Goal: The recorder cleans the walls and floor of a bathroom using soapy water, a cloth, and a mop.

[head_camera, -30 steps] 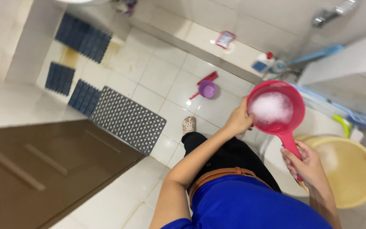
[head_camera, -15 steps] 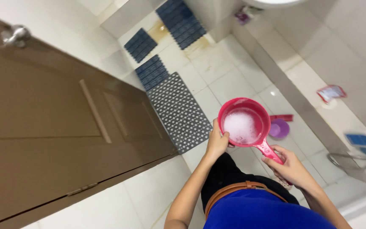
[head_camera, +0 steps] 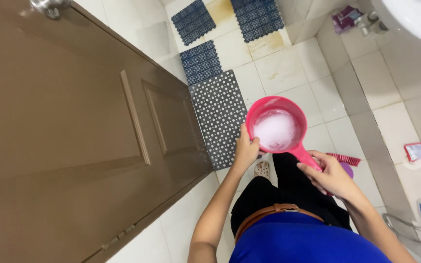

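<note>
I hold a pink plastic dipper [head_camera: 276, 127] filled with white foamy water out in front of my body. My left hand [head_camera: 245, 149] grips its rim on the left side. My right hand [head_camera: 328, 174] is closed around its pink handle at the lower right. The dipper hangs over the white tiled floor [head_camera: 288, 73], just right of a grey perforated mat [head_camera: 218, 114]. My foot in a sandal [head_camera: 262, 170] shows below the dipper.
A brown door [head_camera: 64, 126] with a metal knob [head_camera: 49, 6] fills the left. Dark blue mat tiles [head_camera: 200, 61] lie on the floor beyond the grey mat. A red brush [head_camera: 344, 159], a sachet [head_camera: 420, 151] on a ledge and a white basin [head_camera: 415, 19] are on the right.
The view swung further toward the door and the far mats. The dipper stays in both hands, now a little left and closer to the grey mat.
</note>
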